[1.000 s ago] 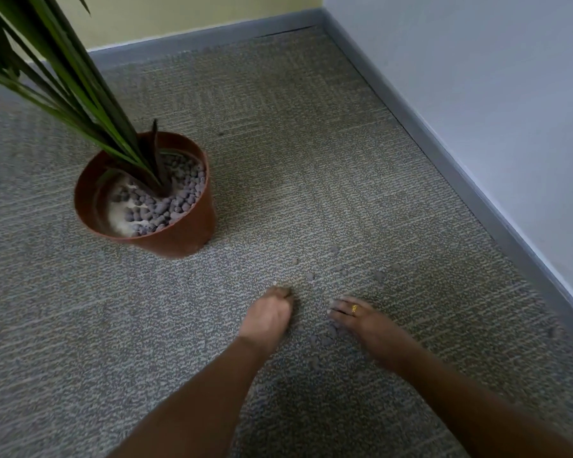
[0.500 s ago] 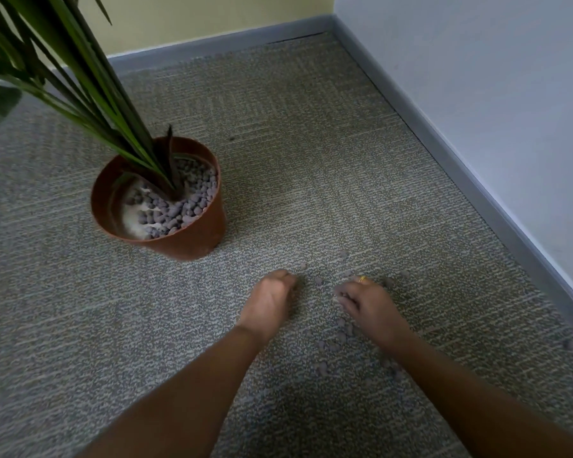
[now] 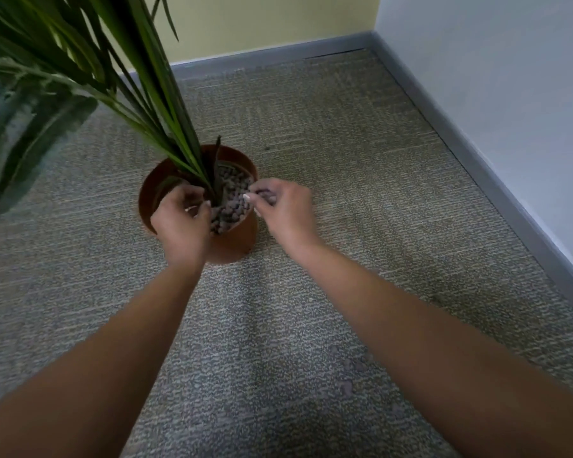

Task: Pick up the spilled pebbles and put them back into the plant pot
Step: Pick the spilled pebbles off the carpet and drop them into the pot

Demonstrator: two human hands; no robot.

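A brown plant pot [image 3: 237, 241] stands on the carpet, filled with grey pebbles [image 3: 234, 198] around the plant's stems. Both hands hover over its near rim. My left hand [image 3: 181, 223] is over the pot's left half with its fingers curled downward; whatever is in it is hidden by its back. My right hand [image 3: 286, 208] is at the pot's right rim, its fingertips pinched on a few grey pebbles. Spilled pebbles [image 3: 348, 388] lie on the carpet beside my right forearm.
Long green leaves [image 3: 80, 61] spread up and to the left from the pot, over the carpet [image 3: 311, 143]. A grey skirting board [image 3: 497, 190] and wall run along the right; another wall closes off the far side, forming a corner.
Both hands have left the spilled pebbles on the carpet and risen to the pot. The view has moved forward, so the pot now sits in the middle.
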